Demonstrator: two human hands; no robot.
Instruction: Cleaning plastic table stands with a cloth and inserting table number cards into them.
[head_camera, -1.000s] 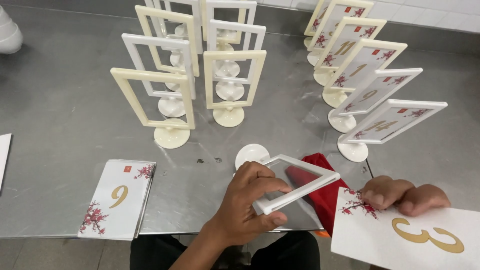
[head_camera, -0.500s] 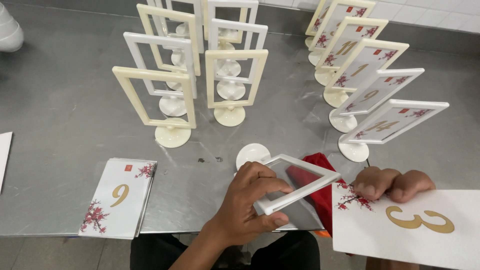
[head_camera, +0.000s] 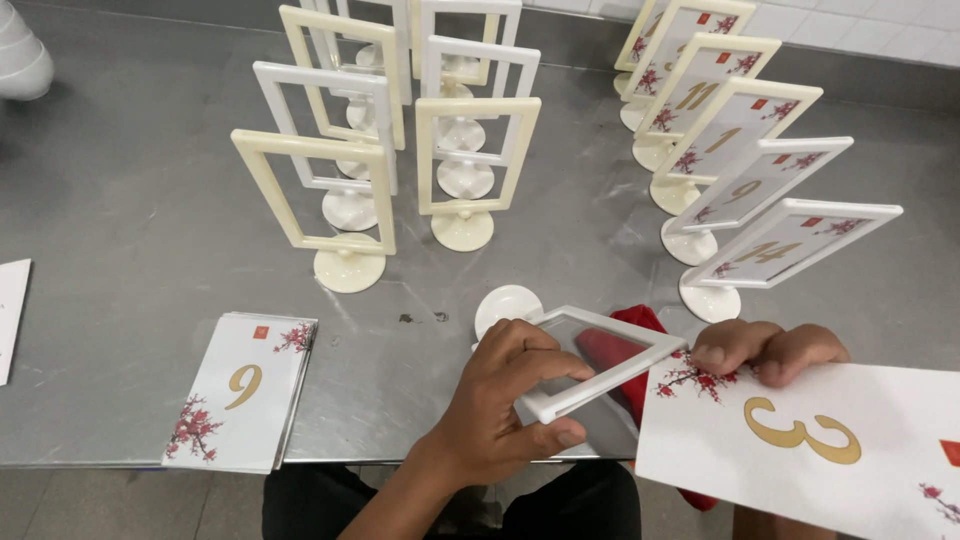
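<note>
My left hand (head_camera: 500, 405) grips an empty white stand-up frame (head_camera: 600, 362), tipped over the table's front edge with its round base (head_camera: 507, 305) pointing away. My right hand (head_camera: 770, 350) holds a white card (head_camera: 810, 440) with a gold numeral and red blossom print, its corner close to the frame's right end. A red cloth (head_camera: 625, 345) shows behind the frame.
Several empty cream and white frames (head_camera: 465, 160) stand at centre back on the steel table (head_camera: 130, 250). A row of frames filled with number cards (head_camera: 770, 245) runs along the right. A stack of cards (head_camera: 240, 390) lies front left. A white object (head_camera: 22, 55) sits far left.
The card in my right hand has shifted left and up toward the frame. My left hand and the frame have barely moved.
</note>
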